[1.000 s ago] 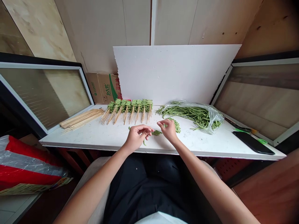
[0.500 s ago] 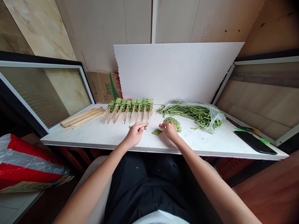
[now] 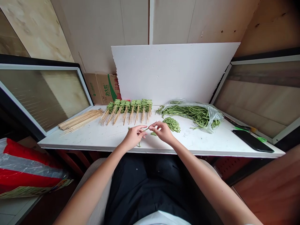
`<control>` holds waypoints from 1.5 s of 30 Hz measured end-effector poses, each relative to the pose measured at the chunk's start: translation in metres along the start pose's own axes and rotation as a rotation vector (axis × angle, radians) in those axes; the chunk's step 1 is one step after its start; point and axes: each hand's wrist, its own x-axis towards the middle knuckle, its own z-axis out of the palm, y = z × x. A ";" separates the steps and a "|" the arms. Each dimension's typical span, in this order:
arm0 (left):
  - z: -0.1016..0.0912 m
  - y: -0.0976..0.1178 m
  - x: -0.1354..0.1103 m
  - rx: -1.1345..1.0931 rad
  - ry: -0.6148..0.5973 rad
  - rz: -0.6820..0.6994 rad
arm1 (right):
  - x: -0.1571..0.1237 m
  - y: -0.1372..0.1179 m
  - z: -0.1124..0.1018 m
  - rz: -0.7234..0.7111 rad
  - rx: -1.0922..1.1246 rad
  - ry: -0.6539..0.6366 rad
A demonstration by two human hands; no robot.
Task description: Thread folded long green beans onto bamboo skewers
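Over the front of the white table, my left hand (image 3: 133,137) is closed around a thin green bean (image 3: 145,129). My right hand (image 3: 162,132) pinches that bean's other end between thumb and fingers, so it spans the gap between both hands. Another bean end (image 3: 139,144) hangs out below my left palm. Beside my right hand lie a heap of short cut bean pieces (image 3: 172,124) and a small row of pieces (image 3: 153,133), partly hidden by the hand. Skewered bean bundles (image 3: 131,105) stand in a row behind my left hand, their sticks pointing toward me.
Bare wooden skewers (image 3: 81,120) lie at the left. Long beans (image 3: 192,113) spill from a clear plastic bag (image 3: 212,117) at the right, near a black phone (image 3: 253,140) and dark-handled scissors (image 3: 242,127). A white board (image 3: 175,73) and a carton (image 3: 103,89) stand behind.
My right hand has moved left, away from the cut pieces, to meet my left hand. It now grips the end of the bean. The view has shifted slightly.
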 end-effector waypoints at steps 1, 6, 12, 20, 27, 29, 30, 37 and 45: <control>-0.002 0.000 0.001 -0.002 0.016 -0.007 | 0.000 0.002 -0.001 0.009 0.003 0.024; -0.006 -0.003 0.003 0.023 0.101 -0.002 | 0.000 -0.002 -0.004 -0.096 -0.073 0.013; 0.000 -0.003 0.002 0.069 0.097 0.077 | -0.003 -0.011 0.000 -0.365 -0.263 -0.009; 0.005 0.006 -0.002 0.015 0.050 0.096 | -0.011 -0.011 0.013 -0.352 -0.175 0.113; 0.006 0.002 -0.001 -0.127 0.088 0.110 | -0.011 -0.008 0.023 -0.091 0.172 0.235; 0.007 -0.001 0.001 -0.150 0.097 0.100 | -0.007 -0.002 0.017 -0.062 0.177 0.251; 0.007 -0.003 0.002 -0.158 0.097 0.094 | -0.005 0.002 0.013 -0.063 0.139 0.253; 0.004 -0.020 0.006 -0.114 0.060 0.037 | 0.001 0.056 -0.015 0.019 -0.496 0.208; 0.004 -0.030 0.008 -0.015 0.005 0.036 | -0.007 0.078 -0.018 0.137 -0.647 0.052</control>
